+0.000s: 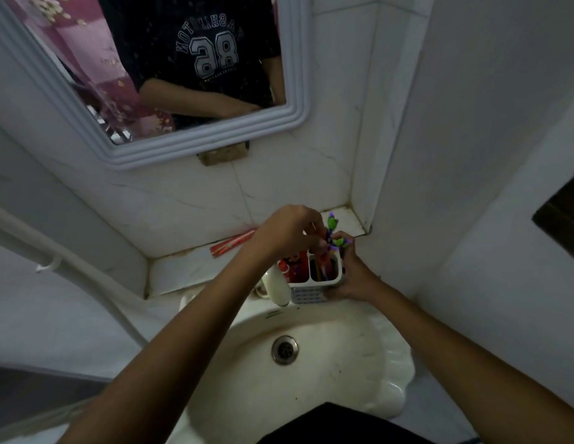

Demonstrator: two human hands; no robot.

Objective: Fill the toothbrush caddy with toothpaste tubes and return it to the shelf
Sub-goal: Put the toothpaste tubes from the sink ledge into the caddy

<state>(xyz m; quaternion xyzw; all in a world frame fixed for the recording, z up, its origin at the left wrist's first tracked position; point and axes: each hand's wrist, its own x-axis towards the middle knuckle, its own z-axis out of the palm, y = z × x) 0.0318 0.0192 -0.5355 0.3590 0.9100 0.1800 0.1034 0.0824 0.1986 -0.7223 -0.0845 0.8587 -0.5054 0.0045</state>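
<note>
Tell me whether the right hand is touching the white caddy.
Touching. The head view shows the right hand wrapped around the right side of the white caddy, fingers against its wall, holding it above the sink.

I see the white two-compartment caddy (314,283) upright over the sink's back edge, slotted base showing. Its left compartment holds red toothpaste tubes (290,265); the right holds green-and-purple toothbrushes (332,233). Another red tube (233,244) lies flat on the shelf (183,267).

A white plastic two-compartment caddy (314,283) sits above the white ceramic sink's (343,363) back rim, beside the white tap (279,288). A red flat toothpaste box (233,243) lies on the tiled shelf (183,267) behind, below the white-framed mirror (183,149).
</note>
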